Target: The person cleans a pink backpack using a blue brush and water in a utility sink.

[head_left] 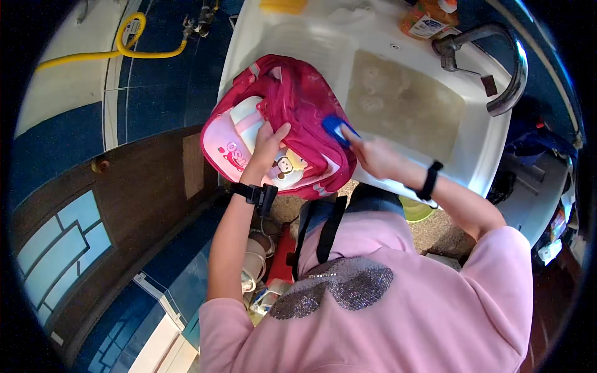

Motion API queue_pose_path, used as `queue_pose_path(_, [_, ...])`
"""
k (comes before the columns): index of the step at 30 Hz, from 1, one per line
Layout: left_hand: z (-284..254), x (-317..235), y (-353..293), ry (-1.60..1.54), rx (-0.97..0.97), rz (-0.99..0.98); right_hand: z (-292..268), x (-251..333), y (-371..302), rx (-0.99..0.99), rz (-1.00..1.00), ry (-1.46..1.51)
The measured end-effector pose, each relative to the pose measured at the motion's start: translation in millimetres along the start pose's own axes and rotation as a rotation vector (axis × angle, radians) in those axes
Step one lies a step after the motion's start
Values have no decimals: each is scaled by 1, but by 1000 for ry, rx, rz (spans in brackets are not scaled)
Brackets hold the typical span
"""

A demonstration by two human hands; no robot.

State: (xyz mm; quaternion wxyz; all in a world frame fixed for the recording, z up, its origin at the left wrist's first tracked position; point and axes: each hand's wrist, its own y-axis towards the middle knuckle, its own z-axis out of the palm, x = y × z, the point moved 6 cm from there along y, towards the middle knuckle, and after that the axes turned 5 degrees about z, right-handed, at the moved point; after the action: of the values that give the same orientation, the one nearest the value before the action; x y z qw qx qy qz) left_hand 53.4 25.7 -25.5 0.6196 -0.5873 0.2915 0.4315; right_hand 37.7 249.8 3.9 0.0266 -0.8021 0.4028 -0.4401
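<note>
A dark pink backpack (305,93) with a light pink and white cartoon front lies on the ribbed left side of a white sink (298,43). My left hand (268,142) grips the backpack's front near its top seam, thumb and fingers closed on the fabric. In my right hand (375,155) is a blue scrub brush (336,128), its bristles against the backpack's right side. Cloudy greyish water (404,105) with some foam fills the basin just right of the backpack.
A curved metal faucet (513,81) arches over the basin's right side. Behind it stands an orange bottle (429,20). A yellow item (283,5) sits at the sink's far edge. A yellow hose (134,53) runs along the left wall. A green basin (418,210) is below the sink.
</note>
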Motion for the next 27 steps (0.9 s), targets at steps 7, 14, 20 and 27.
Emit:
queue_pose_path(7, [10,-1,6,-44,51,-37,-32,-2,128,-263,10,4])
queue_pose_path(14, [-5,11,4,4,-7,-77,10,-17,2,-96,37,45])
queue_pose_path(20, [-1,5,2,-81,50,-18,0,-11,15,-27,51,19])
queue_pose_path(27, [12,-1,4,-82,67,-51,-28,-4,130,-265,7,45])
